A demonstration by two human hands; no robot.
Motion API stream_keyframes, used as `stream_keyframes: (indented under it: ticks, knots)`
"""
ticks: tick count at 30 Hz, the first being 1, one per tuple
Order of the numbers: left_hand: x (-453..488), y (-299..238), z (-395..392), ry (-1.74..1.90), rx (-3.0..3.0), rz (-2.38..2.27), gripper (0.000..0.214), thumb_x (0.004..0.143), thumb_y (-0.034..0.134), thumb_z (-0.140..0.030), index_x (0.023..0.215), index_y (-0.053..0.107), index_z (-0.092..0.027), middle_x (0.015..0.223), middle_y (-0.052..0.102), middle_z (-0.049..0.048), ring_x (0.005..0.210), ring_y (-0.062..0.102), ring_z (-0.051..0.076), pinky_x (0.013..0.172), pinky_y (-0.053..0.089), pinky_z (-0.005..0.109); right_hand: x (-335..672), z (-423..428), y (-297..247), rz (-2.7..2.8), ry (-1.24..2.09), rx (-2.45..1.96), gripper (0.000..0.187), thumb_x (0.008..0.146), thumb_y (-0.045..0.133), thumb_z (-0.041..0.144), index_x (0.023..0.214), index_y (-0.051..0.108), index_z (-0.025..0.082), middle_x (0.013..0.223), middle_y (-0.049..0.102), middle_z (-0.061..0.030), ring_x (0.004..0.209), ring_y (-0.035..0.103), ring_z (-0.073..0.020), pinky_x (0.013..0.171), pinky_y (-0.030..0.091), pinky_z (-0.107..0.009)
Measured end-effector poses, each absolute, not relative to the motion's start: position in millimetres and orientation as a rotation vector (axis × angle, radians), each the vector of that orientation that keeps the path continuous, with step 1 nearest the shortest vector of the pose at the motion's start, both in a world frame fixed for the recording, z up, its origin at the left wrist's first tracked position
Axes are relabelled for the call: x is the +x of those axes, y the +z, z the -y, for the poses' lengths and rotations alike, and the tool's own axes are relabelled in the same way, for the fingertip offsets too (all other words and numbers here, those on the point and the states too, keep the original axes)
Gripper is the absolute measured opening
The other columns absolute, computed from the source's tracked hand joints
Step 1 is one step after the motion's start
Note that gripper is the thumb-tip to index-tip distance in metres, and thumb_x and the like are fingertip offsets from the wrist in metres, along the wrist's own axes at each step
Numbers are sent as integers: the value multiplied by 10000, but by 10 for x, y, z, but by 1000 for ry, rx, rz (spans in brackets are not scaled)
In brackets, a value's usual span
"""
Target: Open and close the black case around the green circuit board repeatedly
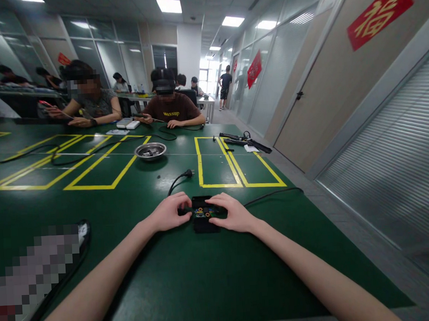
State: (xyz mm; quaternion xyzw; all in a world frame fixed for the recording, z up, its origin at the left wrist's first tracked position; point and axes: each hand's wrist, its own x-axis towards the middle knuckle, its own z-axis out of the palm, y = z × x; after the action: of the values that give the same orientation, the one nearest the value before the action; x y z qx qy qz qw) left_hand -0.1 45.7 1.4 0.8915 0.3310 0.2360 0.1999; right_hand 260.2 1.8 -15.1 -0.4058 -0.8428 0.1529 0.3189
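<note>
A small circuit board (204,213) with two orange ringed parts lies over an opened black plastic case (206,226) on the green table. My left hand (169,212) is closed at the board's left end, thumb and fingers pinching there. From the right, my right hand (235,213) curls its thumb and fingers around the other end. The fingers partly cover both ends of the board. A black cord with a plug (189,173) comes out beyond my left hand. Another black cable (274,194) runs off to the right from behind my right hand.
A metal bowl (151,152) with small parts stands farther back on the green table (192,286). Yellow tape outlines (221,185) mark the surface. Black tools (247,142) lie at the back right. Two people sit across the table. A blurred-out object (36,270) lies at left.
</note>
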Motion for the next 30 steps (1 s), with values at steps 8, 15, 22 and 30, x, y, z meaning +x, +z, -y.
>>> stream_keyframes:
  ticks: [8,15,22,30]
  knots:
    - [-15,-35,-505,612,2491,-970,132,846,600,-256,873,707,-184,841,680,29,754,621,165,668,452,249,2513,-10,-176,2138,394,-1106,381,873,697,295,1246,653,230,1212,643,-93,1091,630,-239,942,530,-395]
    - [-17,45,-498,602,2349,-1009,214,869,596,-313,896,750,-168,847,725,48,746,635,172,676,467,261,2773,-94,-57,2266,339,-1269,167,889,637,250,1043,650,187,925,665,-47,670,563,-149,630,438,-280]
    - [-22,151,-485,657,1910,-959,289,802,688,-417,890,739,-146,727,693,21,659,597,148,613,453,252,2884,-130,31,2337,339,-1248,265,1012,509,316,883,704,192,850,742,-70,741,653,-192,683,416,-289]
    - [-86,277,-477,572,1672,-897,309,696,787,-421,762,683,-137,646,644,-4,536,464,82,501,338,209,2848,-64,105,2298,398,-1117,415,1044,420,348,747,653,177,685,668,-41,604,586,-152,611,366,-262]
